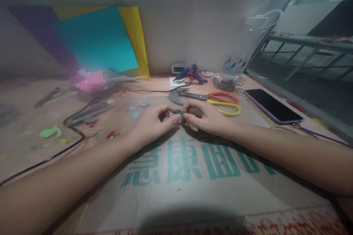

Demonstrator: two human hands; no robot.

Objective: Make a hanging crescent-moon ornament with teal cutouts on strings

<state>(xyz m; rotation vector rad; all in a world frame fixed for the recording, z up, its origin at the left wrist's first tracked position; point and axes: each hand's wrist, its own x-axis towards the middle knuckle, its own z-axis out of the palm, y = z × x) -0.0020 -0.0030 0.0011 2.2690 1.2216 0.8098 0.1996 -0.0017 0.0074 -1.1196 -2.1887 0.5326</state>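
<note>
My left hand (154,121) and my right hand (205,117) meet at the middle of the desk, fingertips pinched together on a small teal piece (179,112). Both hands rest on a flattened cardboard sheet (182,176) printed with green characters. Just behind my right hand lie scissors (217,99) with orange and yellow handles. A few small pale blue cut-outs (135,111) lie on the cardboard to the left of my left hand.
A blue glue gun (190,74) stands at the back by the wall, its black cable (68,132) crossing the left side. A dark phone (271,105) lies at right. Coloured paper sheets (96,40) lean on the wall. Pink material in a clear bag (92,80) and green scraps (49,132) lie left.
</note>
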